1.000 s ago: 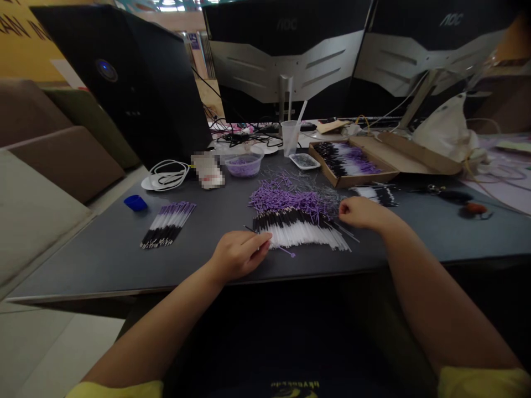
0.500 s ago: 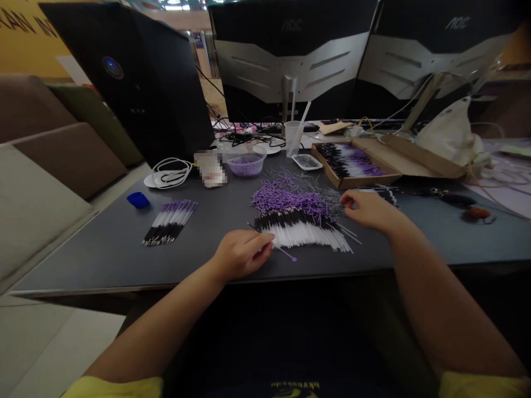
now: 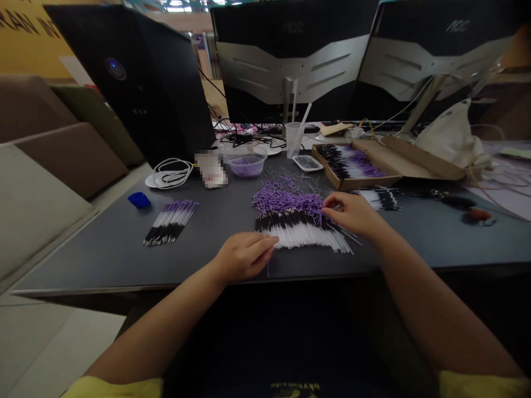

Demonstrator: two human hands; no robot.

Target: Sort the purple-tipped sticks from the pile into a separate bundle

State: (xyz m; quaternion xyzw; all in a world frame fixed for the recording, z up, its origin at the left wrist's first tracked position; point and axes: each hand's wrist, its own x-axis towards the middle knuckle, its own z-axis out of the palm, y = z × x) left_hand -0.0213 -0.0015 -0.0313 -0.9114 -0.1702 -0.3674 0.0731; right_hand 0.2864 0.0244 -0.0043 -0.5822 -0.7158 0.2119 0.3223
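Observation:
My left hand (image 3: 247,256) is closed at the near left end of a row of black-and-white sticks (image 3: 298,232); what its fingertips pinch is too small to make out. Behind the row lies a heap of small purple pieces (image 3: 286,194). My right hand (image 3: 350,211) is at the right edge of that heap, thumb and index finger together, and whatever is between them cannot be made out. A separate bundle of purple, white and black sticks (image 3: 171,222) lies to the left on the dark table (image 3: 99,249).
A blue object (image 3: 139,200) and a coiled white cable (image 3: 172,172) lie at left. Behind are a bowl of purple pieces (image 3: 246,165), a cup (image 3: 293,141), a small tray (image 3: 307,163) and an open cardboard box (image 3: 346,182). More sticks (image 3: 379,199) lie at right.
My right hand has moved left onto the edge of the purple heap. My left hand has shifted slightly right, and the purple-tipped stick beside its fingertips no longer shows there.

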